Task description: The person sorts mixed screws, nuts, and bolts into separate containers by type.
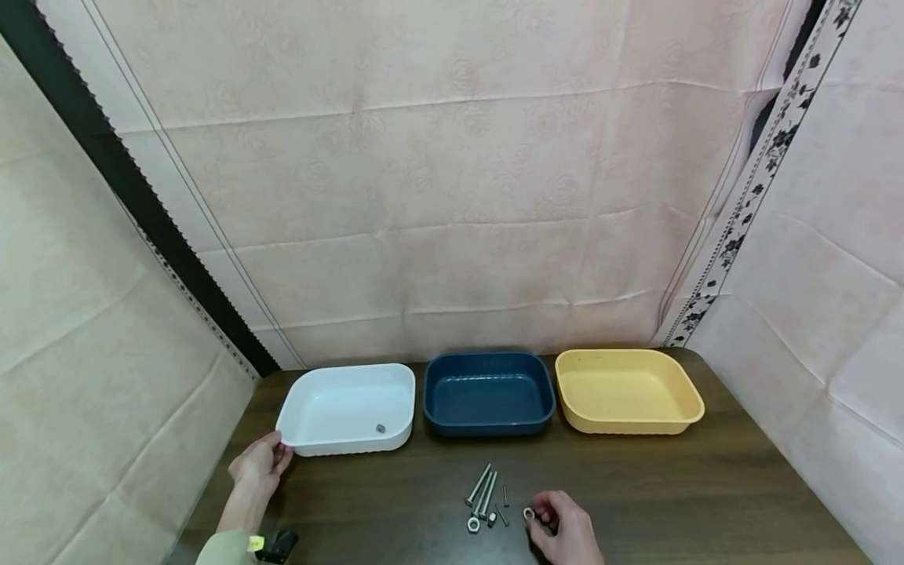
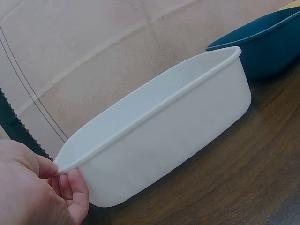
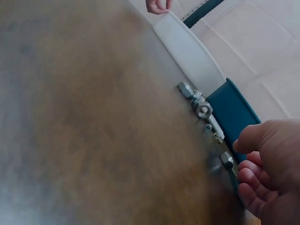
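At the left, my left hand [image 1: 257,464] pinches the near left rim corner of a white plastic tray [image 2: 164,133] between thumb and fingers. A small nut [image 1: 380,428] lies in that tray. Over the tabletop, my right hand [image 1: 563,524] has bent fingers, with a gap between thumb and fingertips. Right at those fingertips is a hex nut [image 3: 227,160], in front of them rather than enclosed. Left of this hand lie several bolts [image 1: 487,493], another hex nut [image 1: 474,524] and two small screws [image 1: 505,496].
A dark blue tray [image 1: 490,430] stands in the middle of the row and a yellow tray [image 1: 628,428] at its right. Behind the wooden table [image 1: 395,510] hangs a pale patterned cloth [image 1: 452,196], with more cloth along both sides.
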Tool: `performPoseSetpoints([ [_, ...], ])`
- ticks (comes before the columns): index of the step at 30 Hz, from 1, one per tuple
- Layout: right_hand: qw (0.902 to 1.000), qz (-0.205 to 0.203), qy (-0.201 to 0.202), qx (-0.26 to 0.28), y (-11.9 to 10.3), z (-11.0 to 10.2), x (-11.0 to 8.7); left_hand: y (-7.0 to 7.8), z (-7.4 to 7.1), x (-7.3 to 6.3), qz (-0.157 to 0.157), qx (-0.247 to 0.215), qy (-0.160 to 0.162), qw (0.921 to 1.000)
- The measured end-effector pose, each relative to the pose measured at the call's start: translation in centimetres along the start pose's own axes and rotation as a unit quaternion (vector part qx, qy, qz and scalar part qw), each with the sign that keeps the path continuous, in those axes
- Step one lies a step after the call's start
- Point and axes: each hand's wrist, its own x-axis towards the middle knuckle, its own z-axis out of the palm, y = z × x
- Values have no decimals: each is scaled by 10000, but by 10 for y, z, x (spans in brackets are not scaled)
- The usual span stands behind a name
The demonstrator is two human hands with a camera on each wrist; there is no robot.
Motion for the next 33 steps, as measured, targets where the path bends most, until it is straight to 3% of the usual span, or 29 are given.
performPoseSetpoints([
  [13,9981,-437,31,-435,7,6,0,0,0,-2,88,20,-60,9999],
  [33,9956,-199,-278,-877,5,7,6,1,0,-3,-13,-50,-91,9999],
])
